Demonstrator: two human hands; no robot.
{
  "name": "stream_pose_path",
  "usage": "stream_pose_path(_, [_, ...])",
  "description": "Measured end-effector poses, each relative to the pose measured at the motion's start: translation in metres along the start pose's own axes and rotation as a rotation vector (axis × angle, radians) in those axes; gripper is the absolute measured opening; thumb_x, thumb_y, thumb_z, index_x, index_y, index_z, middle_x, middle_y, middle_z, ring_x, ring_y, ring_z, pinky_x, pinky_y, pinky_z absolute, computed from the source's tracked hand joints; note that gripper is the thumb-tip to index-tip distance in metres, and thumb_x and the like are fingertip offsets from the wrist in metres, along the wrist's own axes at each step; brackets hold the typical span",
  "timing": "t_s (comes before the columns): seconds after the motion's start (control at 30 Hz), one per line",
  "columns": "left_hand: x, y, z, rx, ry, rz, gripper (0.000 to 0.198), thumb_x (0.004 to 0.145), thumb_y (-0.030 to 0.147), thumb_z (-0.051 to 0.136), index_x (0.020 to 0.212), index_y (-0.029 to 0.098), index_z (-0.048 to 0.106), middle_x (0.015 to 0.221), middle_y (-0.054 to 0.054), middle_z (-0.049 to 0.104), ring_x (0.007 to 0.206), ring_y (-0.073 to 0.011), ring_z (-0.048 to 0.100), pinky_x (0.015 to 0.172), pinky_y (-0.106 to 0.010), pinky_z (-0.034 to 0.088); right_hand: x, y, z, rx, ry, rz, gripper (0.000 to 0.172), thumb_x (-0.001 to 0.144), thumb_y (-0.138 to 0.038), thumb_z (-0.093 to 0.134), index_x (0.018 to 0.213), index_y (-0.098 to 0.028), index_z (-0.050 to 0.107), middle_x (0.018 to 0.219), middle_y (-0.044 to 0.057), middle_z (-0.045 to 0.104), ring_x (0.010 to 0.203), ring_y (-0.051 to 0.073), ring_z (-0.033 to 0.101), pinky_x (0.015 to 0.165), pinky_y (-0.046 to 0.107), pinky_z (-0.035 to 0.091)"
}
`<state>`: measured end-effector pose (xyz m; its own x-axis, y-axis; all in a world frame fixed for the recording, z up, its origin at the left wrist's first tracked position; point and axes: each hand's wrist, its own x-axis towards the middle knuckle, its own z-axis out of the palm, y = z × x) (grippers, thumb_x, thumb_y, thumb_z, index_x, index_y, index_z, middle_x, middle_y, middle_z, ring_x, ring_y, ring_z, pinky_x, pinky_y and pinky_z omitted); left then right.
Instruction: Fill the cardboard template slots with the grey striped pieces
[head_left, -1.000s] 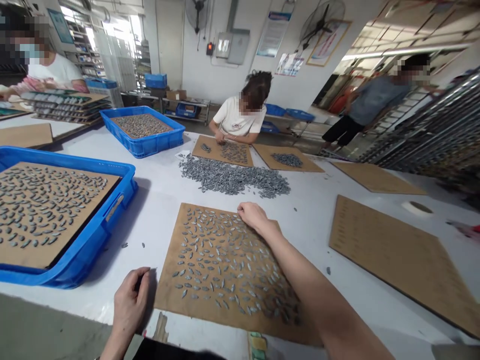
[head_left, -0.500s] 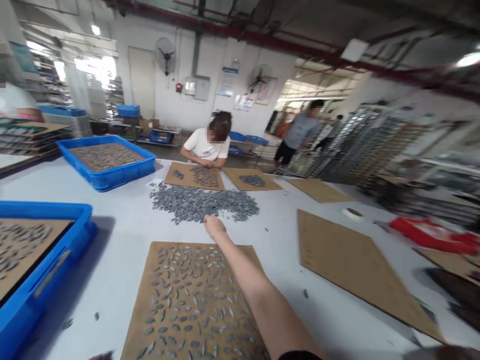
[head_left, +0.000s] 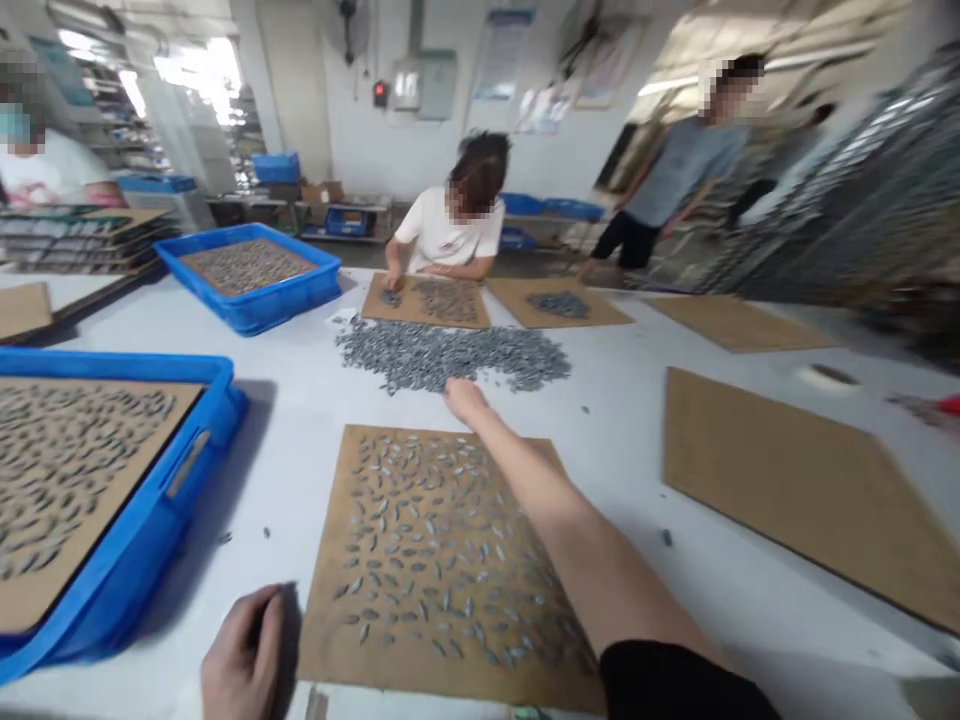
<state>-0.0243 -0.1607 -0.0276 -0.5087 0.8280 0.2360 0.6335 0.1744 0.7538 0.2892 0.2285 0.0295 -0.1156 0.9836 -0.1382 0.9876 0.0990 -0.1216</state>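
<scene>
My right hand (head_left: 466,402) reaches across to the near edge of a heap of small grey leaf-shaped pieces (head_left: 450,350). Its fingers are closed together at the heap; what they pinch, if anything, is hidden. Beneath my forearm lies a brown board (head_left: 322,640) with many of the same pieces spread over it, spaced apart. My left hand (head_left: 244,650) rests on the white table, left of the board's near corner. Its fingers are curled in a loose fist, with nothing seen in them.
Two blue trays (head_left: 225,375) (head_left: 247,315) with piece-covered boards stand to the left. A bare brown board (head_left: 780,490) lies at the right, near a tape roll (head_left: 829,377). Across the table, a person (head_left: 454,235) handles pieces on another board (head_left: 367,300). Stray pieces dot the white tabletop.
The view has tilted down and turned left. My left hand has come fully into view at the lower left. My right hand stays at the heap's near edge. The person opposite has shifted a hand.
</scene>
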Motion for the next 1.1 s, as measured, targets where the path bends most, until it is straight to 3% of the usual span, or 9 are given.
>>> stream_pose_path(0.07, [-0.003, 0.009, -0.004, 0.019, -0.015, 0.04, 0.032, 0.086, 0.053, 0.062, 0.085, 0.025, 0.078, 0.086, -0.003, 0.082, 0.075, -0.0223, 0.076, 0.071, -0.029, 0.062, 0.003, 0.002, 0.005, -0.009, -0.01, -0.008, 0.04, 0.101, -0.019, 0.049, 0.137, -0.009, 0.063, 0.128, 0.025, 0.071, 0.119, 0.027, 0.069, 0.098, 0.033, 0.05])
stream_pose_path(0.27, [0.0, 0.025, -0.006, 0.005, -0.034, 0.035, 0.032, 0.092, 0.05, 0.06, 0.09, 0.023, 0.076, 0.087, -0.005, 0.079, 0.075, -0.0212, 0.074, 0.074, -0.03, 0.06, 0.003, -0.014, 0.008, -0.046, 0.007, -0.043, 0.04, 0.09, -0.019, 0.065, 0.125, -0.002, 0.071, 0.117, 0.034, 0.073, 0.119, 0.034, 0.071, 0.101, 0.039, 0.051])
stream_pose_path(0.47, [0.026, 0.032, -0.002, -0.073, -0.065, -0.012, 0.034, 0.091, 0.051, 0.06, 0.093, 0.02, 0.075, 0.088, -0.007, 0.078, 0.078, -0.022, 0.071, 0.074, -0.032, 0.057, -0.013, -0.004, -0.007, -0.006, 0.028, -0.032, 0.034, 0.088, -0.017, 0.062, 0.115, -0.002, 0.075, 0.111, 0.032, 0.075, 0.111, 0.032, 0.073, 0.094, 0.035, 0.052])
stream_pose_path(0.6, [0.047, 0.063, 0.006, -0.179, -0.111, -0.005, 0.032, 0.09, 0.047, 0.061, 0.091, 0.019, 0.075, 0.085, -0.006, 0.076, 0.078, -0.0213, 0.069, 0.073, -0.032, 0.055, -0.066, -0.002, -0.009, 0.124, -0.004, -0.133, 0.028, 0.091, -0.023, 0.056, 0.107, -0.014, 0.077, 0.097, 0.012, 0.08, 0.094, 0.02, 0.074, 0.083, 0.024, 0.052])
stream_pose_path(0.63, [0.051, 0.073, 0.009, -0.22, -0.141, -0.007, 0.03, 0.09, 0.046, 0.062, 0.091, 0.019, 0.075, 0.085, -0.006, 0.076, 0.078, -0.0209, 0.068, 0.073, -0.032, 0.055, -0.087, -0.007, -0.008, 0.278, -0.05, -0.206, 0.028, 0.09, -0.026, 0.056, 0.107, -0.014, 0.076, 0.089, 0.008, 0.079, 0.085, 0.019, 0.073, 0.077, 0.024, 0.052])
stream_pose_path(0.73, [0.058, 0.105, 0.027, -0.422, -0.328, -0.037, 0.026, 0.087, 0.043, 0.069, 0.092, 0.019, 0.076, 0.085, -0.007, 0.076, 0.076, -0.0191, 0.068, 0.07, -0.03, 0.055, -0.155, -0.025, -0.003, 0.639, -0.229, -0.4, 0.025, 0.088, -0.036, 0.059, 0.098, -0.018, 0.073, 0.08, 0.002, 0.074, 0.07, 0.017, 0.068, 0.065, 0.026, 0.051])
stream_pose_path(0.83, [0.056, 0.129, 0.049, -0.645, -0.579, -0.095, 0.032, 0.083, 0.045, 0.077, 0.098, 0.017, 0.075, 0.078, -0.005, 0.073, 0.065, -0.0152, 0.063, 0.06, -0.026, 0.05, -0.207, -0.043, 0.002, 0.733, -0.25, -0.49, 0.015, 0.086, -0.034, 0.061, 0.087, -0.021, 0.069, 0.073, -0.001, 0.069, 0.065, 0.014, 0.062, 0.06, 0.024, 0.046])
stream_pose_path(0.93, [0.05, 0.143, 0.067, -0.786, -0.684, -0.182, 0.039, 0.079, 0.052, 0.082, 0.088, 0.015, 0.071, 0.07, -0.004, 0.069, 0.058, -0.0121, 0.06, 0.055, -0.023, 0.046, -0.231, -0.05, 0.006, 0.779, -0.229, -0.495, 0.014, 0.086, -0.034, 0.061, 0.084, -0.022, 0.067, 0.07, -0.003, 0.068, 0.063, 0.013, 0.059, 0.058, 0.023, 0.044])
stream_pose_path(1.1, [0.045, 0.144, 0.074, -0.912, -0.735, -0.278, 0.05, 0.07, 0.059, 0.089, 0.081, 0.015, 0.067, 0.069, -0.005, 0.071, 0.058, -0.0124, 0.063, 0.058, -0.024, 0.049, -0.233, -0.041, 0.011, 0.984, -0.316, -0.432, 0.026, 0.088, -0.043, 0.064, 0.092, -0.019, 0.072, 0.083, 0.005, 0.077, 0.074, 0.017, 0.07, 0.067, 0.028, 0.053])
